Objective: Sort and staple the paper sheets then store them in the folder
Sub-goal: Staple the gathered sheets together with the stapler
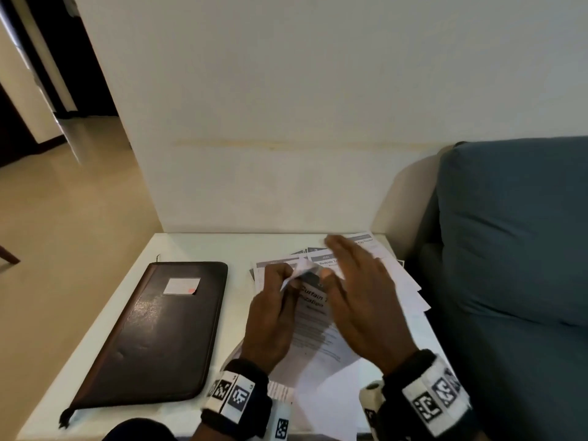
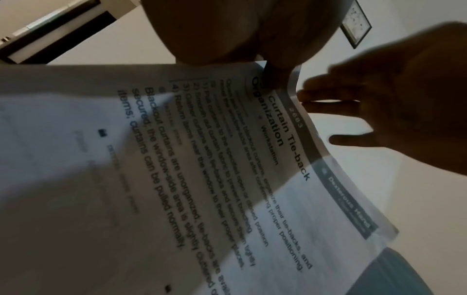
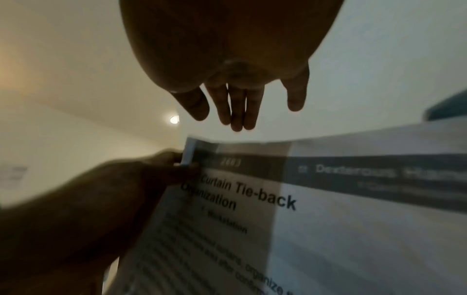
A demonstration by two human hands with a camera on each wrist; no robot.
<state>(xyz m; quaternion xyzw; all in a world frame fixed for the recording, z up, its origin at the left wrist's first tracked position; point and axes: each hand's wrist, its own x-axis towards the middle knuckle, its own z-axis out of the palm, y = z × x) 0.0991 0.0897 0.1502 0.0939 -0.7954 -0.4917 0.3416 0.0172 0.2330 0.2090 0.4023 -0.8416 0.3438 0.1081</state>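
Note:
A printed sheet headed "Curtain Tie-back Organization" (image 1: 313, 326) (image 2: 227, 169) (image 3: 290, 229) lies on top of a spread of paper sheets (image 1: 401, 281) on the white table (image 1: 197, 246). My left hand (image 1: 273, 310) (image 3: 106, 191) pinches the sheet's top left corner and bends it up. My right hand (image 1: 356, 297) (image 3: 237, 95) (image 2: 394, 111) hovers just above the sheet with fingers straight and spread, holding nothing. A dark brown leather folder (image 1: 159, 332) lies closed to the left of the papers. No stapler is visible.
The table stands against a white wall (image 1: 286, 122). A blue-grey sofa cushion (image 1: 515, 249) borders the table's right side. Tiled floor (image 1: 63, 233) lies off the table's left edge. A small white label (image 1: 182, 286) sits on the folder cover.

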